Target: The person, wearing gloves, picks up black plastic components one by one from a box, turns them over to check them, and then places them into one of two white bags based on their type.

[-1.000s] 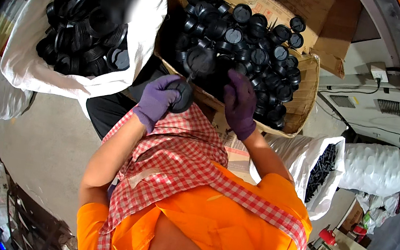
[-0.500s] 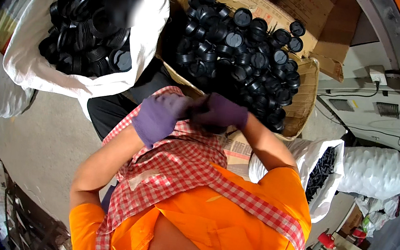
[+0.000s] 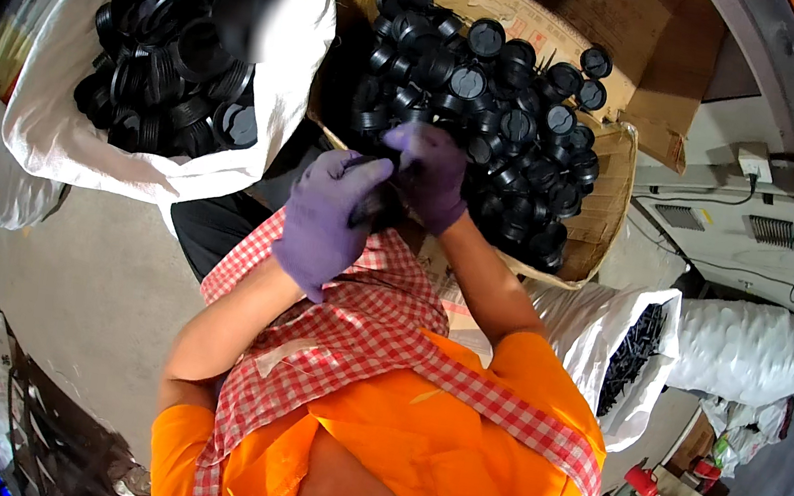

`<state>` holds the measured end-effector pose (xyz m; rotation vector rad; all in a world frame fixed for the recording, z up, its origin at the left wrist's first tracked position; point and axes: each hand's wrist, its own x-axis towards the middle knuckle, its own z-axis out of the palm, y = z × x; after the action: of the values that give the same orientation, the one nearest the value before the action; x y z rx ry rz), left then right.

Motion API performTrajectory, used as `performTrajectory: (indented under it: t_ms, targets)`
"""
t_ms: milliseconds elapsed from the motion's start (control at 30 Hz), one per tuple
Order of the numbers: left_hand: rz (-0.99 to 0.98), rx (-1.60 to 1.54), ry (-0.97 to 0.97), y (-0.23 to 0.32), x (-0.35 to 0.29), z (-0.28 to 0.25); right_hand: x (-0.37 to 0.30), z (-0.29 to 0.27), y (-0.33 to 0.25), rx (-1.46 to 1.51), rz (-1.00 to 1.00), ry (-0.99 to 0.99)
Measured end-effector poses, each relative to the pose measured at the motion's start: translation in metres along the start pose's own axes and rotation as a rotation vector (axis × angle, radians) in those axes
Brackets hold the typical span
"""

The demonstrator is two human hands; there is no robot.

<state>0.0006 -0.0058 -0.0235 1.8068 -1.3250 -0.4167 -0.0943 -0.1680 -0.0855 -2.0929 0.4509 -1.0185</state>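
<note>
Both my hands wear purple gloves and are close together above my lap. My left hand [image 3: 326,214] is wrapped round a round black plastic cap [image 3: 379,208], which is partly hidden by the glove. Just beside it, my right hand [image 3: 434,175] is closed, thumb and fingers pinched together near the cap's upper side. Something dark shows by those fingertips, but I cannot make it out. Past my right hand, a cardboard box [image 3: 605,210] holds a heap of small black round caps [image 3: 519,124]. At the far left, a white woven sack [image 3: 43,116] contains larger black threaded caps [image 3: 200,52].
On the right, a white sack [image 3: 648,382] full of small dark parts [image 3: 632,354] lies tipped beside another stuffed white sack [image 3: 745,344]. A grey metal cabinet [image 3: 712,214] with a plugged cable stands behind. A red-and-white checked apron [image 3: 308,312] covers my lap.
My right hand has moved up and a little left, turning more upright at the box's near edge. The left hand has shifted slightly, and the black cap in it now shows.
</note>
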Motion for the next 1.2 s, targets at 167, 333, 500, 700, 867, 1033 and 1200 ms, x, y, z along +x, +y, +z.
performTrajectory:
  t_ms: [167,333,500,700,867,1033,1200]
  targets:
    - [0.216,0.603,0.380,0.032,0.040,-0.110,0.028,-0.045,0.106,-0.709,0.188,-0.034]
    - [0.241,0.554,0.465,0.011,0.056,-0.145,0.070,-0.096,0.173,-1.235,0.511,-0.536]
    - [-0.047,-0.036,-0.001,-0.016,0.017,-0.082,0.054,-0.087,0.172,-0.882,0.287,-0.342]
    - [-0.657,-1.163,-0.076,0.001,0.033,-0.002,0.010,-0.045,-0.004,-0.280,-0.210,-0.358]
    - [-0.777,-1.028,-0.103,0.000,0.036,0.001,-0.016,-0.041,-0.057,-0.070,-0.085,-0.155]
    - [-0.747,-1.241,-0.185,-0.019,0.018,-0.003,-0.038,-0.044,-0.048,0.110,0.180,-0.168]
    - [-0.824,-1.414,-0.129,-0.028,0.006,-0.006,-0.023,-0.032,-0.054,0.541,0.247,0.060]
